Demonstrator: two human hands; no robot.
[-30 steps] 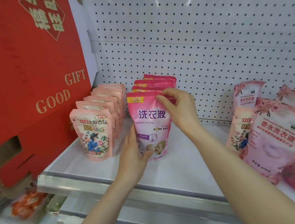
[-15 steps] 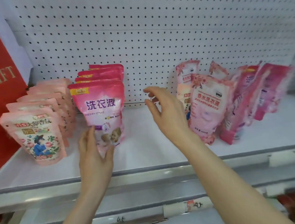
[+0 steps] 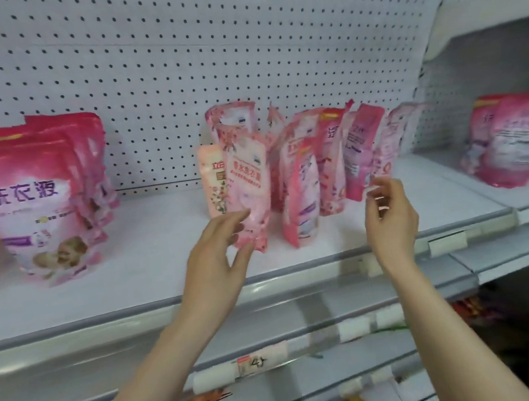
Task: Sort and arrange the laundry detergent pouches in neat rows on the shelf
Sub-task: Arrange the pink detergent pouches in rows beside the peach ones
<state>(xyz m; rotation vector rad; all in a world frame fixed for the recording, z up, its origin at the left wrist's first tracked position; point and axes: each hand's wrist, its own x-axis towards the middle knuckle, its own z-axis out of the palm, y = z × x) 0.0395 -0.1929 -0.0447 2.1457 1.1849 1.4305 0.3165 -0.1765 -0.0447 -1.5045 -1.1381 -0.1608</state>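
Shelf point(image 3: 165, 271): a tidy row of pouches point(image 3: 27, 211) stands at the left, and a jumbled cluster of pouches point(image 3: 334, 159) leans mid-shelf. The front pouch point(image 3: 247, 176) of the cluster stands tilted. Left hand point(image 3: 217, 258), grip wide, is at its lower corner; contact unclear. Right hand point(image 3: 390, 219), grip loosely open, holds nothing beside the cluster. Pouches judged soft, liquid-filled and slippery: pinch the top seam and support the base.

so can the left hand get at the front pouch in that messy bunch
Probably yes: the left hand is open right at the front pouch, which stands at the near edge of the bunch with nothing between them. Contact unclear.
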